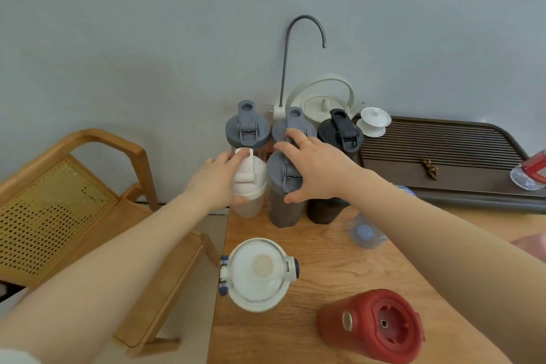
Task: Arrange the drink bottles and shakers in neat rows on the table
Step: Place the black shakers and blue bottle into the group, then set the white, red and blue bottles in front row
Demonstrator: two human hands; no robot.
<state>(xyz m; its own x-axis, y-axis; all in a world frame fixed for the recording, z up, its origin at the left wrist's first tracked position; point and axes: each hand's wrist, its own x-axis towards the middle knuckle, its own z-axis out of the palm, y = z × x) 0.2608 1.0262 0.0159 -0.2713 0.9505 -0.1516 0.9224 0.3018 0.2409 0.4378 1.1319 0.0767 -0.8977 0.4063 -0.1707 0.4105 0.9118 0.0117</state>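
Two hands work at once: the left hand [220, 183] wraps its grip around the white shaker [247, 186], the right hand [319, 170] closes over the grey shaker [285, 195] beside it. Both stand on the desk [325, 260] in front of three more against the wall. Best to slide them upright, lids level, flush with that back row; the white bottle [258, 273] and red bottle [375, 325] wait nearer.

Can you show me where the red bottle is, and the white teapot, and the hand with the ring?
red bottle [373, 324], head view, on its red lid.
white teapot [320, 106], head view, on its round lid.
right hand [314, 168], head view, on the back of the hand; the ring is on one finger.
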